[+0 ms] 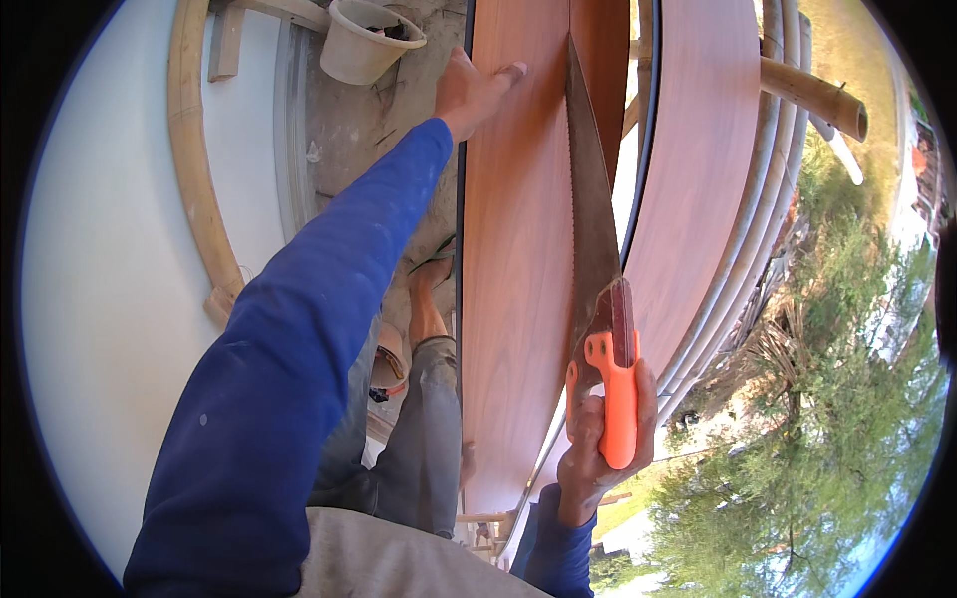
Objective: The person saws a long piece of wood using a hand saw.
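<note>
My right hand [588, 468] is wrapped round the orange handle of a handsaw [595, 199]. The long, dull grey blade points away from me over a reddish-brown wood-look board [513, 259], its toothed edge facing left. Near the tip, a thin line runs from the blade toward the board's far end. At the far left edge of the same board, my left hand [474, 95] grips the dark rim, with the thumb lying across the top and the other fingers mostly hidden.
A second wood-look board [693, 149] lies to the right, beside bamboo poles [773, 199] and a thick cut bamboo end [817, 97]. A whitish bucket [367, 45] stands on the dirt floor at far left. A bent bamboo pole [189, 149] runs along the white wall [100, 249].
</note>
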